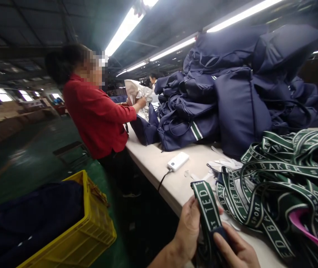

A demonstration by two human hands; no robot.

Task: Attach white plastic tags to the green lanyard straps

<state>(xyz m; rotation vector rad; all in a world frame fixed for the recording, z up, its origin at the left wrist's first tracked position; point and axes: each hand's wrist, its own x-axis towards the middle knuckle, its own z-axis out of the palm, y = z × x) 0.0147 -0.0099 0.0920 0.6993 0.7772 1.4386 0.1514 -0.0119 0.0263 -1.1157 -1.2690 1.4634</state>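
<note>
My left hand (187,227) is closed round a green webbing strap (206,203) with white lettering, which loops up in front of the table's near edge. My right hand (235,245) pinches the same strap lower down, its thumb on a dark navy piece (219,235) at the strap. The lower end of the strap hangs out of view between my hands. Just right of them lies a tangled heap of similar lettered straps (281,167), with a pink band (301,225) among them.
Navy bags (192,108) are piled high on the white table (150,158). A white power bank (178,161) with a black cable lies near its edge. A person in a red jacket (94,115) handles pale material (135,91) further along. A yellow crate (92,223) holding navy fabric stands at lower left.
</note>
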